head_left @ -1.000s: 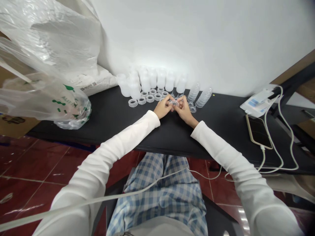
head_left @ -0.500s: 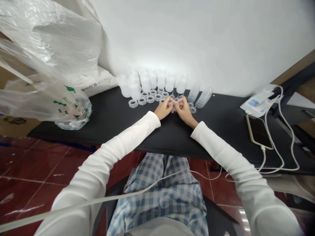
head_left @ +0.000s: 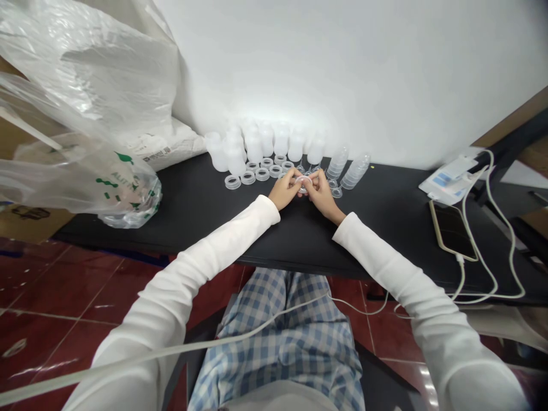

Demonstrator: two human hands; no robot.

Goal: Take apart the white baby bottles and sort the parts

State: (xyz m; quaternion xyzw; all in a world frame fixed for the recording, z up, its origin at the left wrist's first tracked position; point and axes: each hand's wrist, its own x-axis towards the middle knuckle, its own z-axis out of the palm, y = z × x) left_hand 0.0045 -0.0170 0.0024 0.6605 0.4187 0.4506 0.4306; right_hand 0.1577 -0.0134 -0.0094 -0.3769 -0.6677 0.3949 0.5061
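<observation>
My left hand [head_left: 286, 190] and my right hand [head_left: 320, 192] meet over the black table [head_left: 205, 205], fingers pinched together on one small clear plastic ring [head_left: 303, 181] held between them. Just beyond my fingers lie several clear rings [head_left: 248, 177] in a loose row. Behind those, against the white wall, stand several translucent white bottles [head_left: 257, 144]. Two stacks of clear cups [head_left: 347, 165] lie tilted to the right of the bottles.
A plastic bag with green print [head_left: 115, 191] holding clear parts sits at the table's left, under larger plastic sheeting [head_left: 85, 74]. At the right lie a phone [head_left: 452, 229], a white device [head_left: 449, 178] and white cables [head_left: 496, 268]. A cable crosses my checked lap.
Both hands stay pinched on the ring in the same spot; only the fingers shift slightly. The view has tilted a little.
</observation>
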